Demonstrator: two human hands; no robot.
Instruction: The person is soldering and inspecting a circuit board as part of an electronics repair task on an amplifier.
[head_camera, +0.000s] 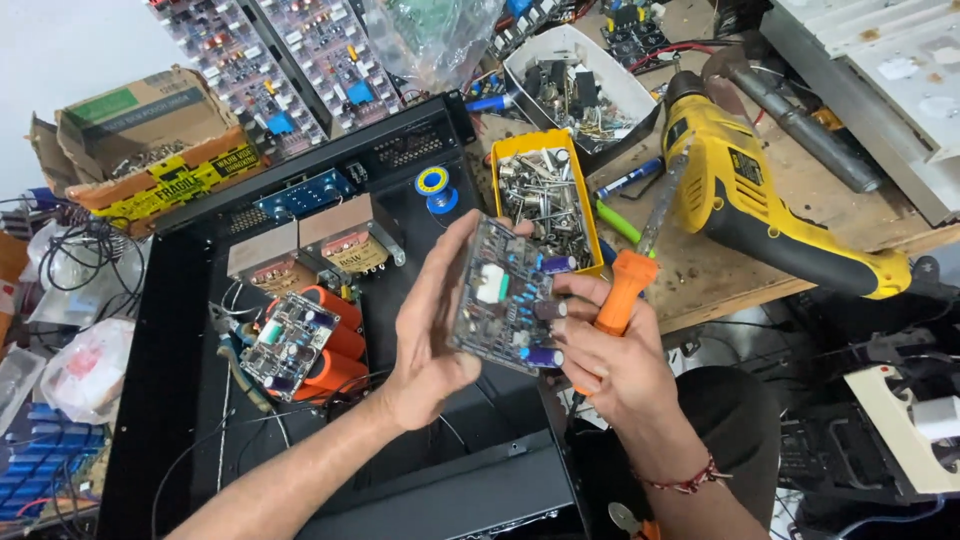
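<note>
The circuit board (503, 296) is a small dark rectangle, held nearly upright and tilted with its component side toward the camera; it carries blue parts, a pale rectangular block near its middle, and purple cylindrical capacitors along its right edge. It sits at the centre of the view, raised above the open black chassis (180, 330), pinched between both hands. The left hand (432, 330) lies at the board's 9 o'clock, palm flat and fingers stretched up along the left edge and back, thumb low near the bottom corner, so the hand is mostly open yet pressed against the board. The right hand (610, 360) lies at the board's 3 o'clock, its fingertips touching the right edge by the capacitors, while the same hand is curled around the orange handle of a screwdriver (628, 280) whose shaft points up toward 1 o'clock. Just beyond the board at 12 o'clock stands a yellow tray (590, 200) of metal hardware on the wooden bench (790, 200), and at 2 o'clock a yellow drill (740, 200) lies on its side. Inside the chassis at 9 o'clock, orange capacitors (335, 350) carry a second small board (288, 345).
</note>
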